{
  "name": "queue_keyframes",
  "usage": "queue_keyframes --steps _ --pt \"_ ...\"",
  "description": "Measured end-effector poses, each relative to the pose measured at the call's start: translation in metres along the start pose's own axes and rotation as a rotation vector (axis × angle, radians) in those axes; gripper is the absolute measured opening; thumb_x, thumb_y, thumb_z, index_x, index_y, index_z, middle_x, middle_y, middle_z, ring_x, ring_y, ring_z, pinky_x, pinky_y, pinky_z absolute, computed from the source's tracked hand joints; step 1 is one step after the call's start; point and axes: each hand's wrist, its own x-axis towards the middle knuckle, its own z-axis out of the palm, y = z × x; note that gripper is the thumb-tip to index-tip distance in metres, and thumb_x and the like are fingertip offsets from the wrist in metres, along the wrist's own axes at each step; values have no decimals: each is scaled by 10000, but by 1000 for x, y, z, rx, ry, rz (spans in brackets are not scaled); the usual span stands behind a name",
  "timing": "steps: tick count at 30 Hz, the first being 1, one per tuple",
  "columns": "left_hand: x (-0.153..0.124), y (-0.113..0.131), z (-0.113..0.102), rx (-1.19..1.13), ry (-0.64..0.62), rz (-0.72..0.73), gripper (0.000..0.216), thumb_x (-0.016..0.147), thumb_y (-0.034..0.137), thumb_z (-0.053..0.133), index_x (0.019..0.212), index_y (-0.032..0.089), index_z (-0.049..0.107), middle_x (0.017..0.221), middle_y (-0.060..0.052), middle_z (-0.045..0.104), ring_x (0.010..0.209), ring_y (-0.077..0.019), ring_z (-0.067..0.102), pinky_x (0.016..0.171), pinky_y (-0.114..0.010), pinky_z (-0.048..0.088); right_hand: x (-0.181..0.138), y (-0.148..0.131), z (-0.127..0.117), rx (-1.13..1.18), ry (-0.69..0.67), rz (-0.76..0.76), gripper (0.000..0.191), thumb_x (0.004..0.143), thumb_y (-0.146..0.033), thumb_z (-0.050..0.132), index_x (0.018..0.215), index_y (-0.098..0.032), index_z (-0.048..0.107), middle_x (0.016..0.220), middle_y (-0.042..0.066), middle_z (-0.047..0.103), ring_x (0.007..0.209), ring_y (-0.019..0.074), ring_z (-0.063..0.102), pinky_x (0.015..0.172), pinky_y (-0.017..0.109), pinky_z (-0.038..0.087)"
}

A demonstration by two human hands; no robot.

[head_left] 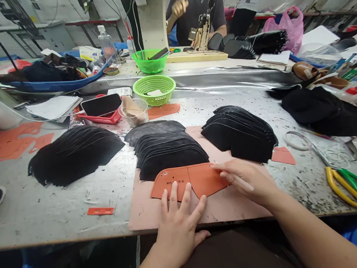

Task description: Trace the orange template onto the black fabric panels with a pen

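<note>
An orange pattern template [174, 182] with printed marks lies over the front of a fanned stack of black cut pieces [170, 150]. Fingers spread, my left hand [179, 211] presses flat on the template's lower edge. My right hand [242, 182] is closed around a slim, whitish pen [244, 183], its tip end at the template's upper right edge. Under all this is a pinkish board [142, 215]. More black pieces are fanned out in a left stack [74, 156] and a right stack [239, 133].
Yellow-and-green-handled scissors [349, 187] lie at the right. Behind the stacks are a green basket [154, 89], a plastic cup [134, 111] and a phone [101, 105]. A sewing machine [152, 20] stands at the back, with a person [197, 15] behind it.
</note>
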Motion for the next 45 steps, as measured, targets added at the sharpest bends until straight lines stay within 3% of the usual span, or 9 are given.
queue_keyframes --steps 4,7,12,16,22,26,31,38,45 --pt "2 -1 2 7 36 -5 723 631 721 596 1250 361 494 1333 -96 452 1221 -408 347 970 -551 243 10 2 3 138 145 128 318 917 -365 363 830 -187 612 807 62 655 722 183 622 664 297 490" --pt "3 -2 6 -18 75 -16 710 620 715 612 1232 367 515 1324 -91 466 1209 -406 364 980 -547 231 18 1 6 103 104 200 305 910 -347 351 749 -187 555 704 32 617 607 154 593 584 265 456" --pt "2 -2 12 -48 81 -25 727 609 696 640 1241 364 507 1341 -95 450 1228 -409 344 997 -554 212 27 -3 5 40 22 185 291 901 -321 344 708 -192 519 729 32 607 619 148 570 593 260 428" --pt "1 -1 14 -48 62 -44 743 600 696 649 1254 380 489 1353 -87 437 1252 -405 313 1011 -558 193 28 0 10 105 59 242 293 912 -364 336 748 -193 508 675 13 576 596 141 561 573 245 429" --pt "2 -2 12 -22 60 -31 733 598 694 652 1242 376 502 1339 -93 452 1231 -408 340 996 -557 211 34 0 10 123 0 213 276 902 -332 353 728 -192 515 699 23 591 614 143 560 587 248 431" --pt "1 -3 9 11 31 3 747 627 712 611 1274 369 465 1340 -102 445 1217 -412 353 968 -565 236 46 -18 20 139 71 127 245 897 -324 367 769 -192 529 681 16 589 616 146 560 596 251 426" --pt "-2 -2 6 26 12 13 778 651 724 576 1318 359 408 1351 -117 422 1236 -424 315 954 -572 245 73 -52 54 213 -140 -103 215 911 -256 379 837 -182 566 849 44 633 781 154 591 700 254 439" --pt "-6 -1 9 38 -24 22 811 673 717 562 1358 338 347 1379 -126 373 1264 -444 248 966 -595 225 89 -69 66 5 -276 -69 176 910 -209 423 864 -170 588 817 47 646 778 169 587 698 264 424" --pt "-8 0 12 28 -42 21 817 689 704 559 1373 328 317 1392 -133 342 1276 -450 210 968 -607 215 88 -70 65 18 -274 -75 183 910 -203 425 848 -163 593 808 49 645 767 167 590 681 258 424"
